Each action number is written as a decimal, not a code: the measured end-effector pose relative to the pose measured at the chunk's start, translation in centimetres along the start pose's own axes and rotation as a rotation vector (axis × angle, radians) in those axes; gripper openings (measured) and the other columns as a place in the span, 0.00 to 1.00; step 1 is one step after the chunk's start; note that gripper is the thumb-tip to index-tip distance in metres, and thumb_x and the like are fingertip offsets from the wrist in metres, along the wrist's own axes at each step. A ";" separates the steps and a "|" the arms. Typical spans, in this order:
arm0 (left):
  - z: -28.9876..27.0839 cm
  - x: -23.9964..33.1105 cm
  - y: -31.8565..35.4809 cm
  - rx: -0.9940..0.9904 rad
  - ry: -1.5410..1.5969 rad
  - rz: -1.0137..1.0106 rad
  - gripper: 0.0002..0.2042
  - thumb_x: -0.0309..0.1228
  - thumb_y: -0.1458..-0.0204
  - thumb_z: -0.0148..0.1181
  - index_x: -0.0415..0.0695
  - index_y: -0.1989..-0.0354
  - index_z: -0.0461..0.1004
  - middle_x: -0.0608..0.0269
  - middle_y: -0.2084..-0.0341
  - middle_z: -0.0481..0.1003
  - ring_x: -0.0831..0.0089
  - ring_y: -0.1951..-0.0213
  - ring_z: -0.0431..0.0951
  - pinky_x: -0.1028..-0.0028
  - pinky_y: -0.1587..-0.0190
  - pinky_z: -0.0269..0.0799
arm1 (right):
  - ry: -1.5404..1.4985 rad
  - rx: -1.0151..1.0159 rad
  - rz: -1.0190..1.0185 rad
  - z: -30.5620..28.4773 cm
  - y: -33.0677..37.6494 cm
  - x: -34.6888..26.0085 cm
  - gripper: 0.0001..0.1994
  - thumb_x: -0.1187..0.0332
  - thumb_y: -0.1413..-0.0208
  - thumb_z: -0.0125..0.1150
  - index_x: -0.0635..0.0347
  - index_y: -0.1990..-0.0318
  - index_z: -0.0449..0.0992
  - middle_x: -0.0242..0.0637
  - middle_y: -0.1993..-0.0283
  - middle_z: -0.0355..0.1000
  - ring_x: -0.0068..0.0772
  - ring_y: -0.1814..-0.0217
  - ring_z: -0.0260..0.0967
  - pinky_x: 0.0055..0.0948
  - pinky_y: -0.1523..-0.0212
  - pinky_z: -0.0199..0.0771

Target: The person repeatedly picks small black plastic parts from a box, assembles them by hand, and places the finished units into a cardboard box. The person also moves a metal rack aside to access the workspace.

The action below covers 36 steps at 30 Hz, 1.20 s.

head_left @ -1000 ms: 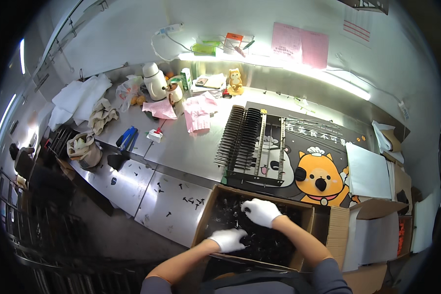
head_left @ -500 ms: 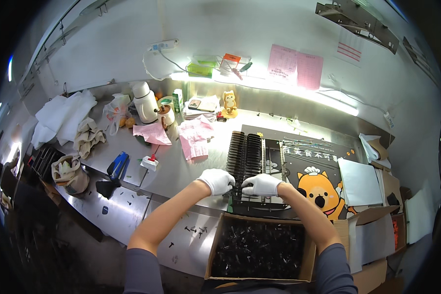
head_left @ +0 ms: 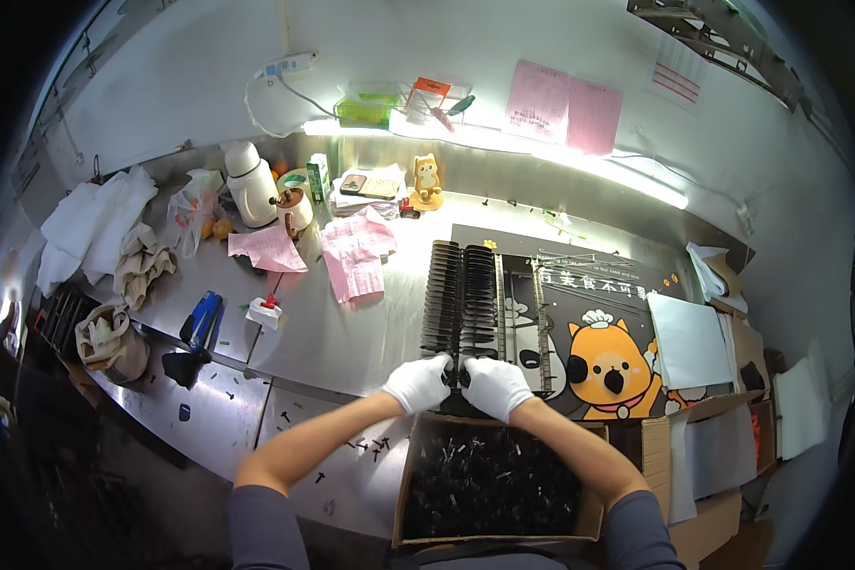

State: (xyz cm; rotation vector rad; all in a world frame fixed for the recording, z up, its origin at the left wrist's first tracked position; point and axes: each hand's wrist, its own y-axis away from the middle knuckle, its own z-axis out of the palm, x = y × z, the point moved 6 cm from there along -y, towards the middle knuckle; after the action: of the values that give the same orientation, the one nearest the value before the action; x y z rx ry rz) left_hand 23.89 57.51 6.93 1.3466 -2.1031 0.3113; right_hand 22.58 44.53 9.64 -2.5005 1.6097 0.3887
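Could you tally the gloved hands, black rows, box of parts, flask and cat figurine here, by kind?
White-gloved hands: 2
Long rows of thin black pieces: 2
Open cardboard box of small black parts: 1
White vacuum flask: 1
Orange-and-white cat figurine: 1
Total: 7

I see white-gloved hands (head_left: 416,386) (head_left: 497,388), 2 rows of black parts (head_left: 480,296), a brown cardboard box (head_left: 406,489) and a black mat (head_left: 568,312) patterned with an orange cartoon animal (head_left: 600,348).
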 end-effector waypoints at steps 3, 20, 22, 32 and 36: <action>2.5 -0.9 1.2 0.293 0.421 -0.284 0.17 0.31 0.52 0.55 0.43 0.53 0.69 0.44 0.64 0.78 0.48 0.57 0.78 0.59 0.52 0.71 | 0.194 0.343 0.045 1.3 1.2 -1.4 0.05 0.68 0.50 0.56 0.58 0.69 0.70 0.42 0.75 0.71 0.43 0.72 0.74 0.39 0.73 0.75; 2.5 -3.6 4.8 0.564 0.866 -0.155 0.06 0.25 0.50 0.64 0.39 0.66 0.76 0.58 0.69 0.76 0.69 0.64 0.77 0.74 0.58 0.72 | -0.237 0.041 0.009 1.2 -0.2 0.2 0.08 0.69 0.57 0.60 0.60 0.68 0.74 0.44 0.75 0.75 0.42 0.70 0.75 0.38 0.71 0.74; 1.8 -0.6 5.8 0.638 0.467 0.045 0.08 0.26 0.51 0.64 0.39 0.63 0.77 0.55 0.64 0.78 0.65 0.61 0.79 0.72 0.57 0.74 | -0.036 0.273 -0.076 0.9 1.6 -1.6 0.10 0.68 0.54 0.62 0.56 0.64 0.70 0.40 0.72 0.73 0.43 0.68 0.75 0.41 0.72 0.74; 3.4 1.2 4.6 0.722 0.217 -0.015 0.05 0.26 0.50 0.61 0.45 0.65 0.74 0.57 0.65 0.76 0.54 0.64 0.78 0.63 0.62 0.74 | -0.314 0.115 0.242 0.7 0.0 0.6 0.13 0.62 0.49 0.59 0.54 0.57 0.76 0.47 0.64 0.78 0.51 0.59 0.76 0.42 0.57 0.75; 3.4 1.2 4.4 0.670 0.158 -0.069 0.07 0.26 0.50 0.58 0.45 0.63 0.74 0.55 0.64 0.76 0.52 0.63 0.77 0.61 0.61 0.73 | -0.047 0.050 0.173 -0.1 0.7 -1.7 0.13 0.66 0.50 0.56 0.62 0.58 0.75 0.51 0.65 0.77 0.52 0.60 0.77 0.43 0.58 0.75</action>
State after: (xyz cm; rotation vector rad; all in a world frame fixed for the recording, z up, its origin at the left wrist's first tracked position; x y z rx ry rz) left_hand 18.43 56.93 5.50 1.6824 -1.8811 1.1280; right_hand 21.27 45.68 10.30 -2.3059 1.8003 0.4194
